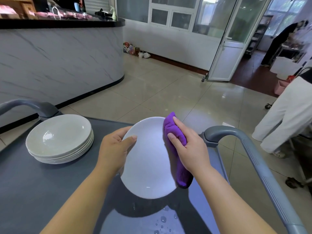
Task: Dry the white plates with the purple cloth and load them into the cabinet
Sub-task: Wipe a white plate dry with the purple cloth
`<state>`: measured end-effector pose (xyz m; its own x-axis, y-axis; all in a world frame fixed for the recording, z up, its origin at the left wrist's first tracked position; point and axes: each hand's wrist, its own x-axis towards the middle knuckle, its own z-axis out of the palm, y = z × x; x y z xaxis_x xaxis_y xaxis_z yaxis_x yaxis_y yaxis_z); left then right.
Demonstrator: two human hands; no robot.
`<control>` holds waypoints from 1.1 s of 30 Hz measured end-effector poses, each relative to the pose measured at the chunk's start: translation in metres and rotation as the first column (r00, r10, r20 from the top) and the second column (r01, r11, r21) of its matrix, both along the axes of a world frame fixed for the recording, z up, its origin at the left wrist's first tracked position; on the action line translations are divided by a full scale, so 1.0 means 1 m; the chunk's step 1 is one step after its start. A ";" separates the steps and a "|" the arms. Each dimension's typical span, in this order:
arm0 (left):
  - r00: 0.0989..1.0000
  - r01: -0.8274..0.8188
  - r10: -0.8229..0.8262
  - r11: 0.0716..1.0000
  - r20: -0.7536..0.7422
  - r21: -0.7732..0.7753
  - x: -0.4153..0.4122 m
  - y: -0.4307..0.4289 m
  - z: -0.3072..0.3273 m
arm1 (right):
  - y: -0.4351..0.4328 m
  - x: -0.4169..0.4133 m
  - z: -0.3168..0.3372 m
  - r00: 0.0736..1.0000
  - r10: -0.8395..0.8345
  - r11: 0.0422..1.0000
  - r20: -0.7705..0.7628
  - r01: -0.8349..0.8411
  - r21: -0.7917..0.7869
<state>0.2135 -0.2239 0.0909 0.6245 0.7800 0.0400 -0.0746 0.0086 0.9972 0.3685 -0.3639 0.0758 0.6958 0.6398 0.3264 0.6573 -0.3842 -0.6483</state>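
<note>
Head view shows drying under way: the left hand (pixel 116 149) grips a white plate (pixel 148 159) by its rim above the cart (pixel 50 183), the right hand (pixel 189 146) presses the purple cloth (pixel 175 132), fingers curled over it, against the plate's right edge. A stack of plates (pixel 59 139) waits at the left; no cabinet is visible, so loading seems unstarted.

Grey cart (pixel 25 191) beside marble counter (pixel 59 61)

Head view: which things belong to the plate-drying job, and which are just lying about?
In the job: white plate held in the left hand; purple cloth gripped by the right hand; stack of white plates on the grey cart.
Lying about: spray bottle on the counter; bags by the wall.
</note>
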 end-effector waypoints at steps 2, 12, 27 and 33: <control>0.996 -0.042 0.048 0.997 0.074 -0.071 0.003 -0.002 -0.001 | -0.003 -0.007 -0.009 0.986 -0.047 0.992 -0.159 0.065 0.109; 0.975 0.219 -0.210 0.966 0.074 -0.140 0.004 0.009 0.001 | -0.018 -0.005 0.006 0.985 -0.031 0.982 -0.170 0.062 0.178; 0.966 0.240 -0.227 0.965 0.126 -0.105 0.009 0.003 0.000 | -0.019 -0.021 0.001 0.932 -0.077 0.906 -0.355 0.214 0.365; 0.992 0.040 -0.026 0.993 0.127 -0.109 0.013 0.002 0.010 | -0.017 -0.014 0.042 0.993 -0.095 0.956 -0.071 0.111 0.270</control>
<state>0.2267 -0.2216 0.1010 0.6454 0.7631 0.0337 -0.1963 0.1231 0.9728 0.3544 -0.3810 0.1173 0.7759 0.4555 0.4364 0.5823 -0.2512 -0.7732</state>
